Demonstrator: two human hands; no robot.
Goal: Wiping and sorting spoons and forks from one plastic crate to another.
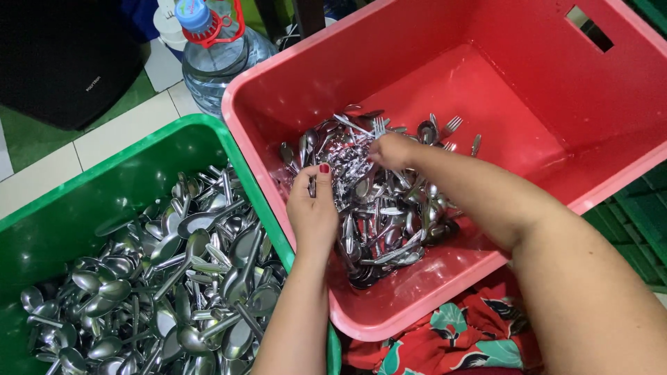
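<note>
A red plastic crate holds a heap of mixed metal spoons and forks. My left hand is inside it at the heap's left edge, fingers closed around a spoon handle near the thumb. My right hand reaches across the top of the heap, fingers dug into the cutlery and pinching pieces there. A green plastic crate to the left is filled with several metal spoons.
A clear water bottle with a blue cap and red handle stands on the tiled floor behind the crates. A dark box sits at top left. Red floral cloth lies below the red crate. Green crate lattice shows at right.
</note>
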